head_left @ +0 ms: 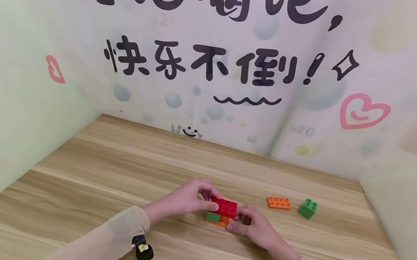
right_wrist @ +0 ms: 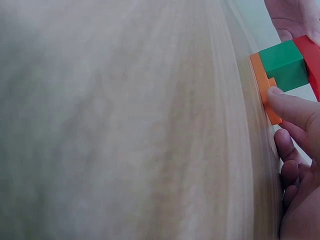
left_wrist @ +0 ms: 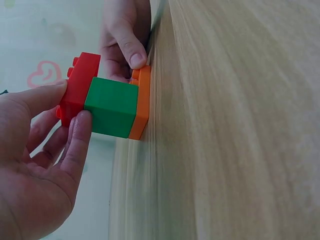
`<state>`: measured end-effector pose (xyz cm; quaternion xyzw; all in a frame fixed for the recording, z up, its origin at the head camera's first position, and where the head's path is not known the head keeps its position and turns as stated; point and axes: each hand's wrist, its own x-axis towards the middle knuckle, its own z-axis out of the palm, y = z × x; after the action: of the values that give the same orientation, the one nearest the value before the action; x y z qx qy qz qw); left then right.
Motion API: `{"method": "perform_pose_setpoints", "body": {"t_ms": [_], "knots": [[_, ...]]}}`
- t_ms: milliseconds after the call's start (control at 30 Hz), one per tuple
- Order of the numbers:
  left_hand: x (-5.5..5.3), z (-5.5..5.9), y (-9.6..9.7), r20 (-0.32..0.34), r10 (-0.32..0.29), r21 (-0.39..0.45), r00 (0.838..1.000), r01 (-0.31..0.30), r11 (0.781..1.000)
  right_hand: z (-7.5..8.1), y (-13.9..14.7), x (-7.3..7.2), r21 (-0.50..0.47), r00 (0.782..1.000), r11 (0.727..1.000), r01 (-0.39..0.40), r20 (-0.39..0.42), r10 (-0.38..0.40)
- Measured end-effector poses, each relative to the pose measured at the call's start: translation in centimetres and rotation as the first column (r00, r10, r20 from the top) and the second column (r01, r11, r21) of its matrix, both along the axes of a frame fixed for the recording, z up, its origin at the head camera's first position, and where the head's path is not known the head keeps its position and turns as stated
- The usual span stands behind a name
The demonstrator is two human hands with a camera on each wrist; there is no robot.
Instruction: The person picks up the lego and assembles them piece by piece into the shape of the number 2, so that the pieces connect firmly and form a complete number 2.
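Note:
My left hand (head_left: 190, 198) pinches a red toy building brick (head_left: 227, 208) between thumb and fingers. Directly beneath that brick is a green block (left_wrist: 112, 107), against which the red one appears to rest, over its left part. The green block stands on one end of a flat orange brick (left_wrist: 143, 102) lying on the table. At the orange brick's other end, my right hand (head_left: 258, 229) grips it, thumb on the studs. From the right wrist, the thumb (right_wrist: 292, 107) shows on the orange brick, with part of the red brick cut off by the frame edge.
Farther back to the right on the wooden table (head_left: 114, 156) lie a second flat orange brick (head_left: 279, 203) and a second green block (head_left: 307, 208). A printed white curtain (head_left: 195, 109) hangs behind the table's back edge, with pale walls at both sides.

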<state>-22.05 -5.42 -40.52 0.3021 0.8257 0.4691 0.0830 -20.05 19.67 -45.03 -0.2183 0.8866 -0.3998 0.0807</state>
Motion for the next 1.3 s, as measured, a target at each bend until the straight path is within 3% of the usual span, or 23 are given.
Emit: {"method": "perform_pose_setpoints", "body": {"t_ms": [267,567,767,1000,1300], "knots": [[0.24,-0.22,-0.16,-0.006,-0.003,0.025,1.000,0.003,1.000,0.34,-0.03,0.13,-0.021,1.000,1.000,-0.007,0.008,0.008],[0.38,-0.55,-0.29,0.058,0.028,0.064,0.998,-0.032,0.997,-0.09,0.06,0.09,-0.050,1.000,0.999,-0.008,0.004,0.008],[0.42,-0.51,-0.21,0.063,0.037,0.073,0.997,-0.041,0.997,-0.14,0.04,0.09,-0.064,1.000,0.998,0.005,0.011,-0.005],[0.45,-0.50,-0.17,0.069,0.048,0.070,0.996,-0.052,0.996,0.05,0.06,0.02,-0.047,1.000,0.999,-0.003,0.005,0.003],[0.51,-0.51,-0.20,0.097,0.047,0.086,0.994,-0.056,0.995,0.65,0.36,-0.34,0.025,0.997,0.997,-0.072,-0.005,0.073]]}}
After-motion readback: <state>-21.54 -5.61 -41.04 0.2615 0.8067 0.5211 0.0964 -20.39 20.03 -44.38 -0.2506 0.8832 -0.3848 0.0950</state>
